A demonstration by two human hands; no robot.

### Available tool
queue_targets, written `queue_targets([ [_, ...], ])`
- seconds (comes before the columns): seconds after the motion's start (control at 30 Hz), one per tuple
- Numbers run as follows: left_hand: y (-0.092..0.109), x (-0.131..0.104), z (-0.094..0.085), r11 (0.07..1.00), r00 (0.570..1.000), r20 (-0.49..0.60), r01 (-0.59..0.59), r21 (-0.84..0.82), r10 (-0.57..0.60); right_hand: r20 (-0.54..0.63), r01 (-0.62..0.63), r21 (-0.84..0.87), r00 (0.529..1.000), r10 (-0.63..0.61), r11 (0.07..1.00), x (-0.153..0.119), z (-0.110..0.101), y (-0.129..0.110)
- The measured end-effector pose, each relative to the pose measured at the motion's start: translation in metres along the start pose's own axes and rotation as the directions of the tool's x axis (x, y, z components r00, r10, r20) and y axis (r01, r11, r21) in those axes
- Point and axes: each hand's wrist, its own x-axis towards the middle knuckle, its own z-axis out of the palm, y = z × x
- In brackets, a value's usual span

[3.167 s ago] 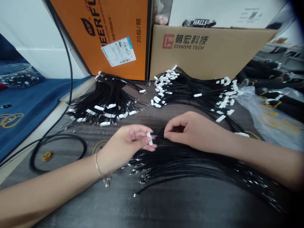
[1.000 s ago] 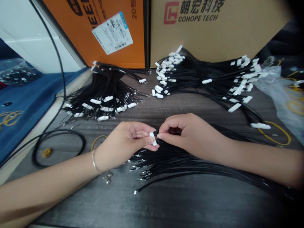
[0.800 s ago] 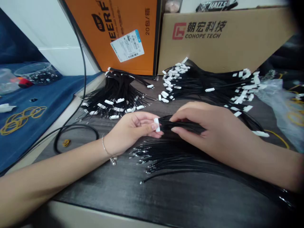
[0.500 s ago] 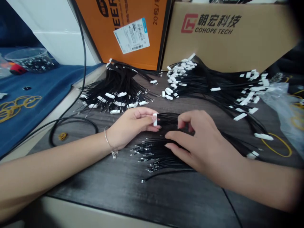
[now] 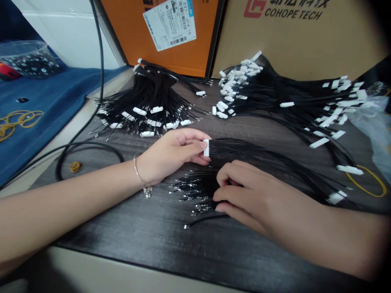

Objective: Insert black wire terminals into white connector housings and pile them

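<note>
White plug [image 5: 207, 148] is gripped in left hand [image 5: 177, 150], black wires [image 5: 253, 148] already attached; loose wires [image 5: 207, 183] nearer than plug still unplugged, fingers of right hand [image 5: 250, 193] curled there, grip unclear.

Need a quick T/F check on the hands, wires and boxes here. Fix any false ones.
1. The left hand holds a white connector. True.
2. The right hand is at the metal-ended black wires. True; whether it grips any is unclear.
3. The bracelet is on the right wrist. False: it is on the left wrist.
4. The orange box stands right of the brown box in the view. False: it stands left.
5. The held connector has no wires attached. False: black wires run from it.
</note>
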Motion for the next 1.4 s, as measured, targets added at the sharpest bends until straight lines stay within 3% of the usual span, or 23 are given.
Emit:
queue_targets([
  [0.1, -0.001, 0.001, -0.001, 1.0, 1.0, -0.002, -0.008, 0.008, 0.008, 0.076, -0.163, 0.171, 0.985, 0.152, 0.972, 0.001, 0.0, 0.002],
  [0.23, -0.002, 0.001, -0.002, 0.999, 1.0, 0.007, -0.021, 0.027, 0.021, 0.209, -0.352, 0.337, 0.932, 0.295, 0.873, 0.004, -0.009, 0.003],
  [0.5, 0.0, 0.0, -0.001, 0.997, 1.0, 0.011, -0.019, 0.071, 0.019, 0.266, -0.488, 0.386, 0.872, 0.412, 0.783, 0.005, -0.027, 0.004],
  [0.7, 0.002, -0.005, 0.003, 0.99, 0.999, -0.031, -0.02, 0.139, 0.025, 0.309, -0.497, 0.48, 0.867, 0.391, 0.723, 0.007, -0.029, 0.011],
  [0.87, 0.009, -0.012, 0.009, 0.981, 0.997, -0.072, -0.02, 0.193, 0.035, 0.091, -0.424, 0.425, 0.899, 0.428, 0.8, 0.006, -0.048, 0.012],
  [0.97, 0.013, -0.016, 0.014, 0.974, 0.994, -0.104, -0.012, 0.226, 0.036, 0.057, -0.441, 0.371, 0.889, 0.454, 0.817, 0.008, -0.055, 0.019],
  [1.17, 0.013, -0.02, 0.02, 0.974, 0.995, -0.099, 0.044, 0.224, -0.022, 0.054, -0.411, 0.366, 0.905, 0.422, 0.835, 0.012, -0.043, 0.03],
  [1.4, 0.01, -0.019, 0.019, 0.983, 0.993, -0.091, 0.088, 0.162, -0.074, 0.064, -0.436, 0.4, 0.89, 0.451, 0.806, 0.013, -0.039, 0.034],
])
